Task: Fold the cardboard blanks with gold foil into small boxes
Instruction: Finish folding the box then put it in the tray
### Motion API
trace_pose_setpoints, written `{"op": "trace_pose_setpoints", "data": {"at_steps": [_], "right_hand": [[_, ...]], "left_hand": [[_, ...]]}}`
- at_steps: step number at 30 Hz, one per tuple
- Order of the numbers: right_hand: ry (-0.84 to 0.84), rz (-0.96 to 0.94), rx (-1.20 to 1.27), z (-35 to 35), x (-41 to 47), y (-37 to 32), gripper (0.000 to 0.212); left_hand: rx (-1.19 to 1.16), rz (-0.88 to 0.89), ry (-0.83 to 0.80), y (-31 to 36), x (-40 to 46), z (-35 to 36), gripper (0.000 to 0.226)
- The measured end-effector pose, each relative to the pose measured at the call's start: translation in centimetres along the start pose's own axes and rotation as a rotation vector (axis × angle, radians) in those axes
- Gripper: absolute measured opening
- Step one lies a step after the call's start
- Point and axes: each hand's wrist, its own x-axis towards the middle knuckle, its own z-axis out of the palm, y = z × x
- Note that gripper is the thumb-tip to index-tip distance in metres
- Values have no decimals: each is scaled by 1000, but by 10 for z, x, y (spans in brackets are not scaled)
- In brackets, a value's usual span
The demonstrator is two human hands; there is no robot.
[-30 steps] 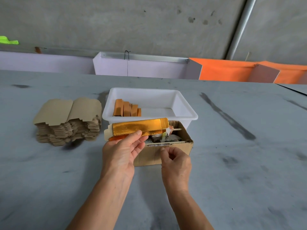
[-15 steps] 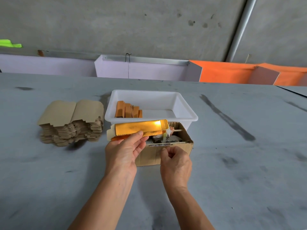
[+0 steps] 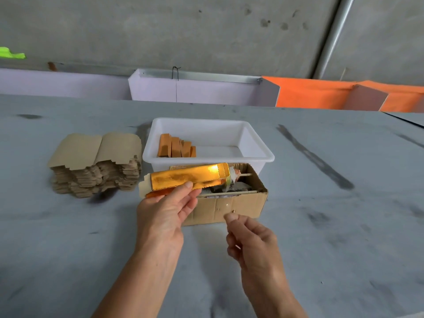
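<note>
Across the whole lower scene, a grey work table (image 3: 344,226), scuffed with dark streaks. On its far middle, a white plastic tub (image 3: 257,143) holding a short row of orange folded boxes (image 3: 175,149) stood on end against its left inner wall, the rest of its floor bare. Touching the tub's near side, an open brown cardboard carton (image 3: 229,207) with a jumble inside (thin wooden sticks and scraps of paper, too cluttered to name further). Left of the tub, a thick stack of flat brown cardboard blanks (image 3: 94,166), plain side up. Above the carton's left half, held off the table, a gold-foil blank (image 3: 190,177), partly folded into a long flat sleeve: long axis left to right, right end raised slightly and pointing toward the carton's far right corner, pale tab sticking out at the left end, foil face up and toward the camera. Gripped from the near side by the left hand (image 3: 163,216), thumb pressed on the foil face, fingers curled beneath. Nearer and to the right, the right hand (image 3: 252,242), clear of the carton, thumb and forefinger pinched together on something thin and pale, too small to identify.
</note>
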Motion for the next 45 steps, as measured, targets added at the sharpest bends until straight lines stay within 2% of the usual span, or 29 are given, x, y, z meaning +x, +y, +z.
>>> {"op": "trace_pose_setpoints", "data": {"at_steps": [3, 6, 12, 20, 26, 36, 40, 45], "right_hand": [[-121, 111, 161, -3, -17, -8, 6], [-182, 152, 222, -5, -28, -13, 16], [-227, 106, 129, -2, -42, -15, 13], [-157, 29, 18, 3, -42, -6, 14], [-75, 15, 2, 5, -33, 1, 29], [-28, 53, -44, 4, -23, 8, 25], [-14, 73, -43, 4, -21, 10, 24], [16, 27, -57, 5, -20, 13, 19]], "left_hand": [[23, 7, 1, -6, -11, -5, 13], [39, 1, 23, -13, -19, -8, 16], [163, 48, 1, -26, -35, -13, 13], [192, 3, 27, -39, -44, -18, 12], [162, -48, 36, -42, -44, -21, 10], [145, -135, -11, -45, -44, -29, 12], [114, -181, -9, -46, -44, -30, 4], [94, -184, 7, -48, -45, -30, 10]]}}
